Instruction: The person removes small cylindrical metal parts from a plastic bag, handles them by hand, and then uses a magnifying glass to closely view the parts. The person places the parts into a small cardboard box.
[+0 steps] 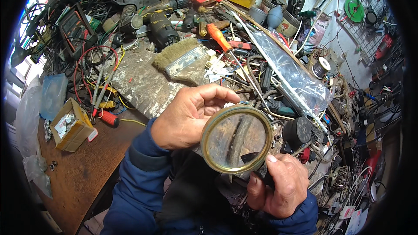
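Observation:
A round brass-rimmed magnifying glass [237,139] sits in front of me at the centre. My right hand [278,185] is closed around its dark handle below the rim. My left hand [193,113] is curled just left of and behind the glass, a small white piece at its fingertips; what it grips is partly hidden. Through the lens I see an enlarged greyish cord or tube [237,143], its lower end poking below the rim. An orange screwdriver [220,37] lies beyond my left hand, and a black round part [296,132] is right of the glass.
A cluttered bench holds a wide brush [183,61], a drill [161,30], a multimeter [74,30] with leads, a solder spool [321,68] and a long plastic bag [291,78]. A cardboard box [69,137] stands on the brown wooden top [74,178] at left. Tools hang on a wall grid.

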A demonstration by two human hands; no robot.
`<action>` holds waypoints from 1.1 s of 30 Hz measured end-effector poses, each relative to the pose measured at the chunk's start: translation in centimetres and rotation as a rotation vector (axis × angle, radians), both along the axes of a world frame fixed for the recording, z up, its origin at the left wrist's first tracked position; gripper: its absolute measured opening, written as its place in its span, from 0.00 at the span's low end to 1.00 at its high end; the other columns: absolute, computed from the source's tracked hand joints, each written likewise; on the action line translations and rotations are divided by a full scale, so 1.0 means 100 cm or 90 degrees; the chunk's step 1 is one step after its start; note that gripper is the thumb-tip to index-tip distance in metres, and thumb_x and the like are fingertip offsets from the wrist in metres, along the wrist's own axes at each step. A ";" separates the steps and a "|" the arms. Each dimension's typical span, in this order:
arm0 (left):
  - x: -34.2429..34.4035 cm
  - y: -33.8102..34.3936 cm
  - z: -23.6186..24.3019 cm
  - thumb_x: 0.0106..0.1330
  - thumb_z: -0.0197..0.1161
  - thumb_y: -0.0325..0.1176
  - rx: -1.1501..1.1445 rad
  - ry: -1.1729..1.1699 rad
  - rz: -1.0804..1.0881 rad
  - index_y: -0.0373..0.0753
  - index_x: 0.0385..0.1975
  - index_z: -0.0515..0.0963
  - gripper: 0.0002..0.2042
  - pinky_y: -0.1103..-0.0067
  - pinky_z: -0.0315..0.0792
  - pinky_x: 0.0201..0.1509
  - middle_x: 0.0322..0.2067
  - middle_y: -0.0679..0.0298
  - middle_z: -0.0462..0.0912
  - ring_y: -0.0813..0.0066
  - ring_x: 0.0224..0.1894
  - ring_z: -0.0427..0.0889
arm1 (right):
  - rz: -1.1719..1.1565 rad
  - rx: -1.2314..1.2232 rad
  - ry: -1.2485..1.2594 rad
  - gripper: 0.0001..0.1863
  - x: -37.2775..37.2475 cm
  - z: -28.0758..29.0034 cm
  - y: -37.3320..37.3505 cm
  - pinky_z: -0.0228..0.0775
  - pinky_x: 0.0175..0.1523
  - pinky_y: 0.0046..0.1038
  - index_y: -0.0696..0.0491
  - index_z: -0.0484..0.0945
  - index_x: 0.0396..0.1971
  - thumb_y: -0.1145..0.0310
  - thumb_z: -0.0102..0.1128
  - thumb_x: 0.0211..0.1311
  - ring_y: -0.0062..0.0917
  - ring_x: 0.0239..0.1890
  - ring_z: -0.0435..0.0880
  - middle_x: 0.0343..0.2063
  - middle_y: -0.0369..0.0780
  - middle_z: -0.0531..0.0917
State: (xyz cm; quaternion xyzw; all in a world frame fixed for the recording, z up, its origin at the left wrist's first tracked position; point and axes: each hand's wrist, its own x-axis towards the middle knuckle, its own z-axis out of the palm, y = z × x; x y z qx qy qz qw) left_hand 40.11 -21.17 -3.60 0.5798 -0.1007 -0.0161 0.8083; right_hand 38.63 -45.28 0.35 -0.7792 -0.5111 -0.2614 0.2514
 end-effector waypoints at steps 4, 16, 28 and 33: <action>0.001 -0.002 -0.004 0.68 0.69 0.28 -0.030 -0.008 -0.001 0.30 0.54 0.76 0.17 0.78 0.79 0.55 0.47 0.59 0.85 0.75 0.50 0.85 | 0.005 0.004 0.000 0.26 0.000 0.000 0.000 0.75 0.29 0.35 0.66 0.68 0.56 0.76 0.64 0.59 0.34 0.23 0.81 0.28 0.48 0.82; 0.002 -0.003 -0.004 0.68 0.68 0.26 -0.033 -0.008 0.002 0.30 0.53 0.76 0.16 0.78 0.79 0.55 0.47 0.58 0.85 0.75 0.50 0.84 | 0.010 0.009 0.008 0.25 0.000 -0.001 0.001 0.75 0.28 0.35 0.66 0.67 0.56 0.76 0.64 0.60 0.34 0.22 0.81 0.27 0.48 0.82; 0.003 -0.003 -0.006 0.68 0.68 0.26 -0.048 -0.015 -0.007 0.30 0.52 0.76 0.16 0.78 0.79 0.55 0.47 0.58 0.85 0.74 0.50 0.84 | 0.009 0.006 -0.005 0.25 0.001 -0.002 0.001 0.74 0.27 0.34 0.66 0.68 0.55 0.76 0.64 0.59 0.34 0.22 0.81 0.27 0.48 0.81; 0.002 -0.003 -0.005 0.68 0.68 0.26 -0.047 -0.005 -0.009 0.31 0.52 0.76 0.16 0.78 0.79 0.55 0.47 0.58 0.85 0.74 0.50 0.84 | 0.006 0.003 -0.006 0.26 0.001 -0.001 0.001 0.73 0.27 0.34 0.66 0.68 0.55 0.76 0.64 0.59 0.34 0.22 0.80 0.27 0.48 0.81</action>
